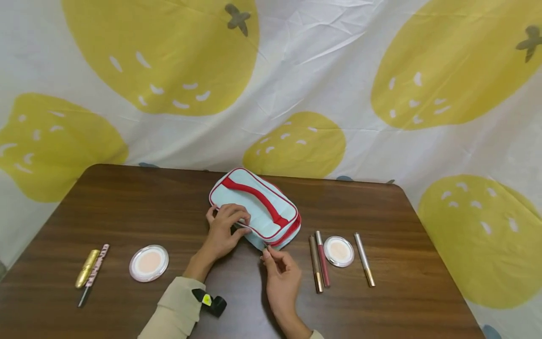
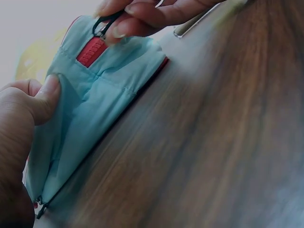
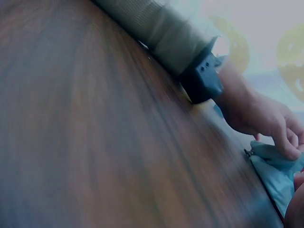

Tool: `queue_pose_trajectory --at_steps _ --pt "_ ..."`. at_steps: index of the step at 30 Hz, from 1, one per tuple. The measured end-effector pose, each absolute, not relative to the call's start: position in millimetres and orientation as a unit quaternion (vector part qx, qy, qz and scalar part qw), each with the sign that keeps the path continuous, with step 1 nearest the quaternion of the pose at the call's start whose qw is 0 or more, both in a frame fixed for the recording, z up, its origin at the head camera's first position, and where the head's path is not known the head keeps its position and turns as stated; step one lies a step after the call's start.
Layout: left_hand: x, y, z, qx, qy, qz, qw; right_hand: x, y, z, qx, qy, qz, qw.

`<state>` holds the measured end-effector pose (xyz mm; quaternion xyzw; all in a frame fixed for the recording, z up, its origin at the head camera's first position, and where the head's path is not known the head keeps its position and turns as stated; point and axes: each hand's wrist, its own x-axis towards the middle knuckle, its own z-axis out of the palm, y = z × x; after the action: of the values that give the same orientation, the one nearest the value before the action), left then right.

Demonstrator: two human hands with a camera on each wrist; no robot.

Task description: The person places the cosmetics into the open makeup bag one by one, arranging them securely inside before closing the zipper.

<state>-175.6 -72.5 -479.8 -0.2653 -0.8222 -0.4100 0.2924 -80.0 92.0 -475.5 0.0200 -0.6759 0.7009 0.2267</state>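
Note:
A light blue cosmetic bag (image 1: 258,197) with red piping and a red top handle (image 1: 258,194) sits near the table's far edge. My left hand (image 1: 224,229) grips its near left side, the thumb against the fabric in the left wrist view. At the bag's near corner, my right hand (image 1: 282,278) pinches a dark zipper pull (image 2: 108,20) between thumb and fingers. Red zipper teeth (image 2: 91,51) show beside that pull. A second zipper pull (image 2: 42,209) hangs at the bag's other end. The bag's inside is hidden.
Left on the brown table (image 1: 178,202) lie a gold tube (image 1: 87,268), a patterned slim tube (image 1: 97,266) and a round compact (image 1: 149,263). To the right are a brown-gold tube (image 1: 315,263), a red tube (image 1: 322,259), another compact (image 1: 338,251) and a silver-gold tube (image 1: 364,259).

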Motion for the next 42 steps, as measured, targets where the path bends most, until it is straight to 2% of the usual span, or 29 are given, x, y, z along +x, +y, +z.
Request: queue_pose_trajectory --at_steps 22,35,42 --pt "-175.5 -71.0 -478.0 -0.247 -0.826 -0.407 0.302 -80.4 66.7 -476.1 -0.004 -0.672 0.712 0.204" --pt "-176.4 -71.4 -480.2 -0.246 -0.825 -0.408 0.306 -82.5 60.7 -476.2 -0.005 -0.655 0.738 0.163" --pt "-172.5 -70.3 -481.0 -0.249 -0.826 -0.415 0.291 -79.5 67.3 -475.1 -0.017 -0.691 0.704 0.167"
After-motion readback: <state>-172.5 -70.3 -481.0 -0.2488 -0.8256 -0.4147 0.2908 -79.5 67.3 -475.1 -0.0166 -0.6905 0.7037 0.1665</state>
